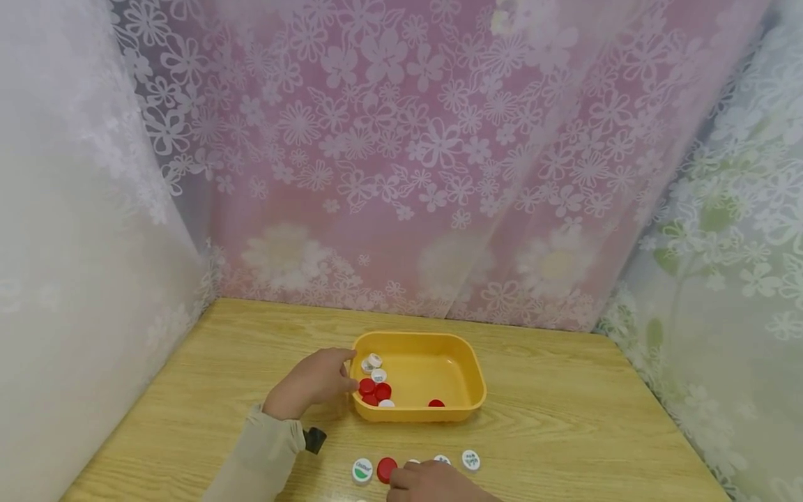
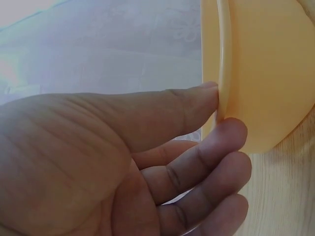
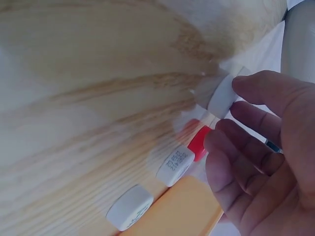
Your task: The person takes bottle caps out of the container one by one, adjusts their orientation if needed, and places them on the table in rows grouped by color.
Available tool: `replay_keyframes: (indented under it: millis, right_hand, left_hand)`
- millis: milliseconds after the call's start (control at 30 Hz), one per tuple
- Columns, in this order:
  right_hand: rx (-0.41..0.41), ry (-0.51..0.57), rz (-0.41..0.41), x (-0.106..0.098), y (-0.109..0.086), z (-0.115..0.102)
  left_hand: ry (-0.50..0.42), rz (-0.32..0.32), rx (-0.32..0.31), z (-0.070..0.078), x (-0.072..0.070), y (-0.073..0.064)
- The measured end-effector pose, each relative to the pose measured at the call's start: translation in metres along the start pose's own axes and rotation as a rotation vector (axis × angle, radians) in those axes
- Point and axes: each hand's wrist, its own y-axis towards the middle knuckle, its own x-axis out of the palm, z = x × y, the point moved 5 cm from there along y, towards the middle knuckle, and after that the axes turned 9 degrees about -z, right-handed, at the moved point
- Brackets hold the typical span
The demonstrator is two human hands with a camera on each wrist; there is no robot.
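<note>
Two bare hands work at a wood-grain bench [image 1: 564, 390]. A yellow tray [image 1: 420, 414] sits toward the middle of the bench's far edge, and the left hand [image 1: 318, 378] pinches its left rim between thumb and fingers. Inside, red and white bottle caps [image 1: 383, 391] cluster at the tray's left end; a lone red cap [image 1: 436, 404] lies by its near wall, right of centre. Between the tray and the bench's near edge runs a row of more caps: from the left, a white-and-green cap [image 1: 362, 471], a red one, then white ones, one mostly covered by the right hand [image 1: 433, 482]. That hand's fingers bend loosely; thumb and index finger are at a white cap [image 3: 222, 97], but I cannot tell whether they grip it.
</note>
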Motion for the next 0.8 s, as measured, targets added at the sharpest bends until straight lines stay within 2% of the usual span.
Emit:
replay_keyframes:
  millis: [133,233,300,433,533,667,800]
  right_hand:
    - [0.0,0.037,-0.003,0.0,-0.004,0.003]
    - [-0.009,0.02,0.023,-0.011,-0.007,0.007]
    - [0.006,0.023,0.074,-0.025,-0.009,0.012]
    - [0.1,0.085,0.222,-0.063,-0.01,0.034]
    - [0.177,0.099,0.267,-0.086,-0.003,0.055]
    - [0.253,0.0,0.19,-0.101,0.02,0.081]
    - [0.288,-0.282,0.02,-0.096,0.048,0.1]
  left_hand:
    - [-0.018,-0.006,0.003,0.002,0.0,-0.001]
    - [-0.023,-0.002,0.008,0.003,0.0,-0.002]
    - [-0.023,0.003,0.008,0.003,0.0,-0.002]
    - [-0.013,0.005,0.013,0.002,0.0,0.0]
    - [0.002,0.0,0.013,0.001,0.001,0.001]
    - [0.01,0.0,0.012,-0.001,0.0,0.001]
    - [0.013,0.004,0.02,0.001,-0.001,-0.001]
